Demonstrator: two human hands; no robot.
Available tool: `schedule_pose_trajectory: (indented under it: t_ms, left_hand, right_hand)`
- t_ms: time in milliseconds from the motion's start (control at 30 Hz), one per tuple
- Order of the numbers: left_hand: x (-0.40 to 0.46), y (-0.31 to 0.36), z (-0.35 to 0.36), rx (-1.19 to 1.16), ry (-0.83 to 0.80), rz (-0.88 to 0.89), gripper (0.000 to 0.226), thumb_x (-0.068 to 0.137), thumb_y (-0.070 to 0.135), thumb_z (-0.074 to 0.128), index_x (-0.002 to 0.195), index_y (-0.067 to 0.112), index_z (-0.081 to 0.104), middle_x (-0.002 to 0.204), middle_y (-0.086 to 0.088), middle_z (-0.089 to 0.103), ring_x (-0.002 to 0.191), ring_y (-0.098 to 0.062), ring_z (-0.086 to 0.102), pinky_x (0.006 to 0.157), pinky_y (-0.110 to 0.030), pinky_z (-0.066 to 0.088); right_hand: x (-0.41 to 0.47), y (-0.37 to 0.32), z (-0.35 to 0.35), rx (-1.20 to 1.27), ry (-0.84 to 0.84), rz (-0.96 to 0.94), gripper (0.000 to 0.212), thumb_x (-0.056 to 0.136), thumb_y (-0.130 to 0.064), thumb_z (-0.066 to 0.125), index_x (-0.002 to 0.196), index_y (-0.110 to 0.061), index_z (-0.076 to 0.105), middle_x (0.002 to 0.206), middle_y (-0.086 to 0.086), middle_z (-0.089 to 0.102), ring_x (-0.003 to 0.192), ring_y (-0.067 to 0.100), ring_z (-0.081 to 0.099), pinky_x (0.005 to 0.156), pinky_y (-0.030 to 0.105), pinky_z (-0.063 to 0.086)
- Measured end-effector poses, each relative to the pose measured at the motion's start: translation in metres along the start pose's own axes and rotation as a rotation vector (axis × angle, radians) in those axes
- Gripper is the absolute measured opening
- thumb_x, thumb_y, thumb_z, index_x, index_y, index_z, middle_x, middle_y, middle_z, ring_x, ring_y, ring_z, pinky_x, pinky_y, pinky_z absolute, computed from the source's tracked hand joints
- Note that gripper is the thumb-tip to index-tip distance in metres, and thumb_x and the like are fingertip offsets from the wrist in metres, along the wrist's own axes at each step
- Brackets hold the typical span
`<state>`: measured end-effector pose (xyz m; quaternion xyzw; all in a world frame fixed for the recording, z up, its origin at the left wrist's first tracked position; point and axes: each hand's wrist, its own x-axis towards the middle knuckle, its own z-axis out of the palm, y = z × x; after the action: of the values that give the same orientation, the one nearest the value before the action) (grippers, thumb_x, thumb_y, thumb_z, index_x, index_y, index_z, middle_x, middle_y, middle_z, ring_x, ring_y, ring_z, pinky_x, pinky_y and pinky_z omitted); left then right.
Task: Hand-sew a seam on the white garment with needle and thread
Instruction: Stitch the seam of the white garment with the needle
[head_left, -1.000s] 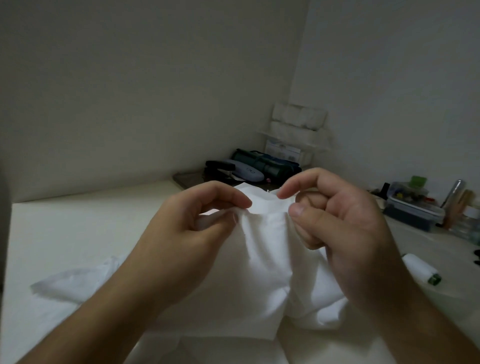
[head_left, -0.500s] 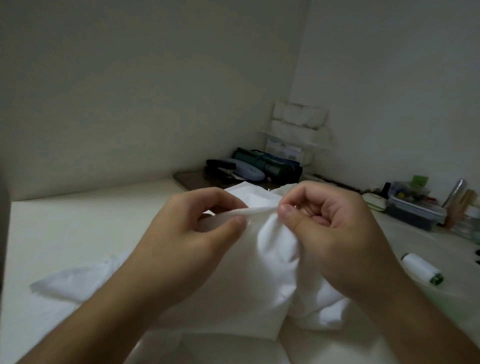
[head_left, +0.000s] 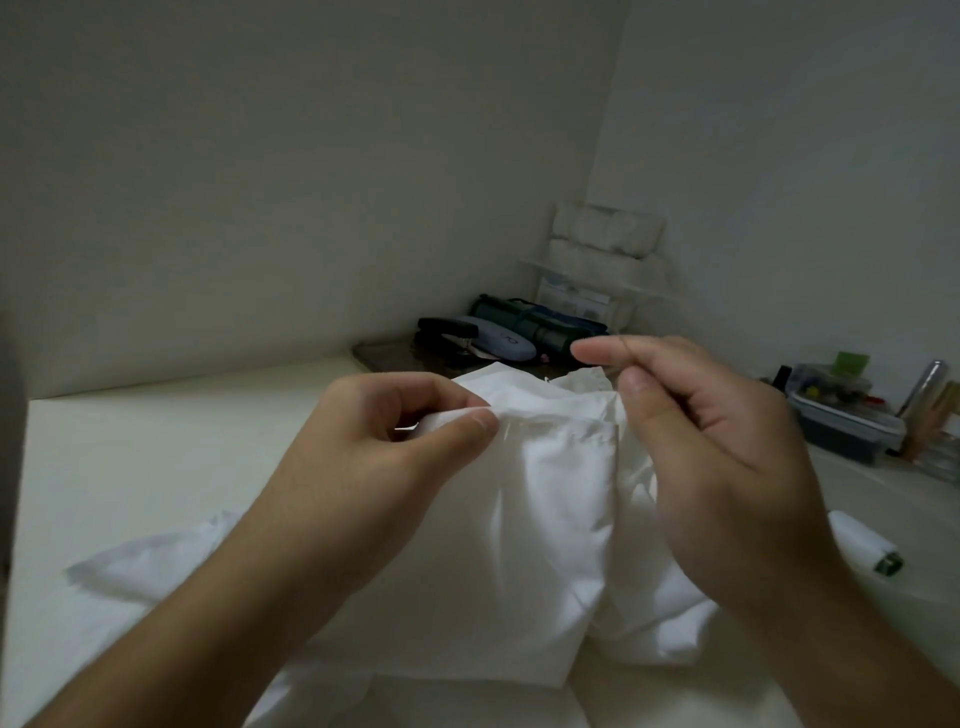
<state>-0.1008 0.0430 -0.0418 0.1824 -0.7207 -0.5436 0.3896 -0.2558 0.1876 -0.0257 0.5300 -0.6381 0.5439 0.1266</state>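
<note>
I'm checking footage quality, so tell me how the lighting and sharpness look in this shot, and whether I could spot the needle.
Head view: dim, flat light with soft shadows and no glare; the right hand is motion-blurred at its raised forefinger; the left hand pinching the white garment is sharper; wide-angle bending shows at the edges; no needle or thread can be made out.

Our left hand (head_left: 384, 447) sits left of centre, fingers curled, thumb and forefinger pinched together. Our right hand (head_left: 711, 447) hovers just right of it, slightly farther and higher, forefinger stretched out toward the left, thumb upright, the other fingers loosely bent. Both forearms reach in from the near edge.
</note>
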Motion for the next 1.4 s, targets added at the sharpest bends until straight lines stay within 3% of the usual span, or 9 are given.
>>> schedule_pose_trajectory:
  t_ms: [167,300,400,500,633,800,1000,1233,1400]
  left_hand:
    - [-0.001,0.001,0.001,0.023,-0.005,0.005,0.008,0.089,0.035,0.077,0.087,0.030,0.084,0.082,-0.005,0.079,0.071,-0.022,0.072,0.066,-0.036,0.048]
    - [-0.002,0.003,0.001,-0.013,-0.051,-0.008,0.008,0.089,0.039,0.082,0.090,0.031,0.085,0.079,-0.010,0.079,0.062,-0.013,0.063,0.060,-0.031,0.043]
    - [-0.001,0.002,-0.001,-0.072,-0.117,-0.007,0.017,0.083,0.041,0.081,0.091,0.026,0.085,0.082,-0.016,0.077,0.067,-0.016,0.063,0.063,-0.035,0.043]
    - [-0.001,0.001,-0.001,-0.148,-0.142,-0.016,0.031,0.075,0.045,0.077,0.093,0.021,0.084,0.091,-0.028,0.074,0.076,-0.030,0.059,0.071,-0.047,0.039]
    - [-0.002,0.000,-0.001,-0.181,-0.124,-0.021,0.023,0.079,0.034,0.073,0.088,0.016,0.083,0.085,-0.020,0.078,0.074,-0.025,0.070,0.074,-0.043,0.049]
    - [-0.002,0.000,0.000,-0.157,-0.129,-0.022,0.023,0.081,0.037,0.072,0.089,0.020,0.084,0.085,-0.013,0.080,0.077,-0.023,0.073,0.075,-0.041,0.053]
    - [-0.002,0.001,0.000,-0.172,-0.125,-0.024,0.023,0.082,0.036,0.072,0.090,0.018,0.084,0.085,-0.013,0.079,0.077,-0.020,0.071,0.077,-0.040,0.049]
    - [-0.005,0.005,0.002,-0.125,-0.143,0.003,0.016,0.079,0.036,0.087,0.089,0.024,0.085,0.085,-0.009,0.081,0.077,-0.018,0.075,0.071,-0.035,0.056]
    - [-0.005,0.005,0.002,-0.115,-0.131,0.010,0.011,0.081,0.031,0.080,0.090,0.027,0.085,0.085,-0.004,0.082,0.080,-0.016,0.079,0.070,-0.028,0.057]
  right_hand:
    - [-0.008,-0.013,0.001,0.196,0.030,-0.106,0.031,0.106,-0.011,0.056,0.129,-0.027,0.066,0.076,0.005,0.069,0.061,0.024,0.060,0.057,0.037,0.051]
    - [-0.014,-0.026,0.002,0.445,-0.078,-0.082,0.006,0.098,-0.016,0.060,0.099,-0.017,0.067,0.074,0.014,0.073,0.044,0.023,0.042,0.045,0.026,0.034]
    - [-0.015,-0.026,0.008,0.471,-0.240,-0.050,0.012,0.099,-0.015,0.060,0.095,-0.013,0.072,0.073,0.013,0.073,0.046,0.025,0.046,0.044,0.028,0.036]
    - [-0.014,-0.016,0.013,0.391,-0.279,0.030,0.018,0.104,-0.011,0.059,0.098,-0.020,0.073,0.068,0.009,0.069,0.052,0.011,0.052,0.053,0.020,0.041]
    - [-0.011,-0.012,0.014,0.420,-0.224,0.122,0.012,0.101,-0.013,0.064,0.093,-0.021,0.068,0.061,0.006,0.061,0.055,0.013,0.053,0.056,0.020,0.044]
    - [-0.008,-0.018,0.009,0.358,-0.135,0.042,0.016,0.096,-0.002,0.070,0.089,-0.016,0.076,0.063,0.008,0.066,0.056,0.017,0.061,0.055,0.022,0.049]
    - [-0.007,-0.018,0.008,0.350,-0.140,0.033,0.013,0.093,-0.003,0.067,0.088,-0.012,0.075,0.064,0.012,0.069,0.055,0.021,0.064,0.055,0.024,0.051]
    - [-0.007,-0.015,0.008,0.284,-0.132,0.053,0.022,0.094,0.006,0.067,0.085,-0.013,0.075,0.064,0.010,0.070,0.055,0.019,0.065,0.055,0.024,0.052]
    - [-0.006,-0.011,0.007,0.080,-0.203,-0.003,0.017,0.093,-0.014,0.065,0.081,-0.023,0.073,0.065,-0.001,0.068,0.061,0.021,0.065,0.054,0.034,0.053]
